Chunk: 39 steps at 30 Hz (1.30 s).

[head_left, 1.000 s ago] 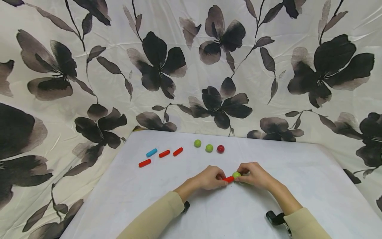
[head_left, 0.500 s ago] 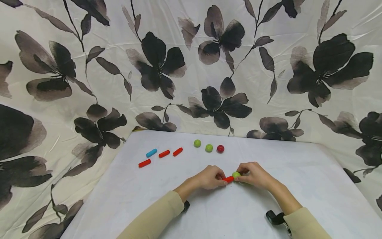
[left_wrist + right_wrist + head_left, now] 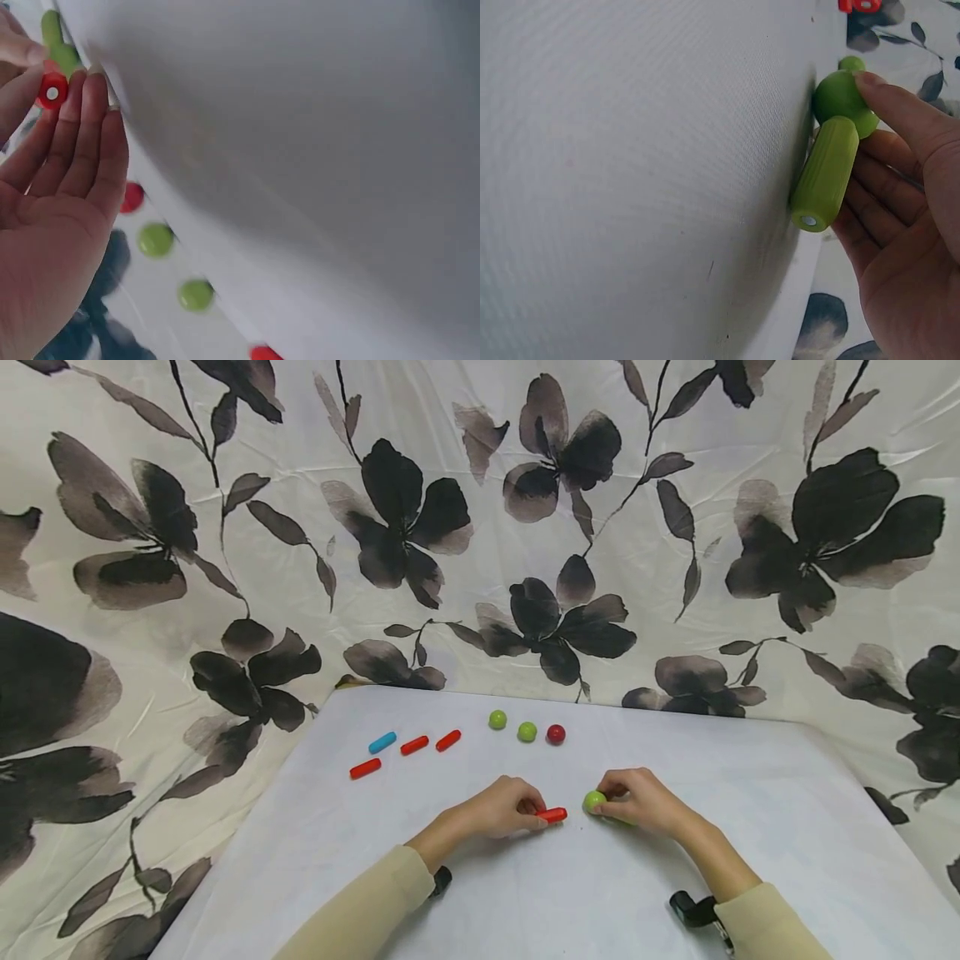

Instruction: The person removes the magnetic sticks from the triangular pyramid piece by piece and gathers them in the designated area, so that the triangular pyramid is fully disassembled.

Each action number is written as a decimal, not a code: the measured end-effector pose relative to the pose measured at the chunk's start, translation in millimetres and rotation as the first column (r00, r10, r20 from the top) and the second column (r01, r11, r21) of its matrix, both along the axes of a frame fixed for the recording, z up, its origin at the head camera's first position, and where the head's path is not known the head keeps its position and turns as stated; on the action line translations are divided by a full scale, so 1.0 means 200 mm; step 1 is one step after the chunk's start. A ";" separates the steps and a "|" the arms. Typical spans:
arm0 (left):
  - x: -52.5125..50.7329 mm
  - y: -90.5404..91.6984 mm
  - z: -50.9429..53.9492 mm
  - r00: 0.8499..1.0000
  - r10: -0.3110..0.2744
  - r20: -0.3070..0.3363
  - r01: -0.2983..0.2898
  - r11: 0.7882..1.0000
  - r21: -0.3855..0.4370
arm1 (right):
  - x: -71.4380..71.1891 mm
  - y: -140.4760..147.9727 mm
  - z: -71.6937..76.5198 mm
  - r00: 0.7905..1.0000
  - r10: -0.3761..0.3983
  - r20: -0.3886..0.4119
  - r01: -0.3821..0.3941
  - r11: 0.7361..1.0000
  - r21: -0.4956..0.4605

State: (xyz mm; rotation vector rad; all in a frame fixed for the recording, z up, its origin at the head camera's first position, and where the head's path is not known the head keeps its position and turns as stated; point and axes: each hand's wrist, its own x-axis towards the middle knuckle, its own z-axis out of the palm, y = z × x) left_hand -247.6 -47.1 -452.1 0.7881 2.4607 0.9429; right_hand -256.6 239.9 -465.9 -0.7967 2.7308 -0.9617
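Observation:
My left hand (image 3: 506, 807) pinches a short red rod (image 3: 553, 815) between thumb and fingers, low over the white table. The rod's end, with a small pale dot in it, faces the camera in the left wrist view. To the right, my right hand (image 3: 637, 797) pinches a green ball (image 3: 594, 802) at the table surface. A green rod (image 3: 826, 176) adjoins that ball in the right wrist view; my right hand largely hides it in the head view. A gap separates the red rod from the green ball.
Farther back lie two green balls (image 3: 527, 732) and a dark red ball (image 3: 556, 734). Several loose rods, one blue rod (image 3: 382, 742) and red ones such as this red rod (image 3: 365, 768), lie at the back left. A floral cloth (image 3: 405, 527) hangs behind the table.
My left hand has shifted left with the red rod, whose end was against the green ball before. My right hand stays in place, holding the ball.

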 end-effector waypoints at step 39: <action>-0.18 -0.76 0.02 0.863 0.448 -0.232 -0.490 0.854 -0.173 | 0.01 -0.02 0.02 0.999 -0.037 0.032 0.037 0.999 0.020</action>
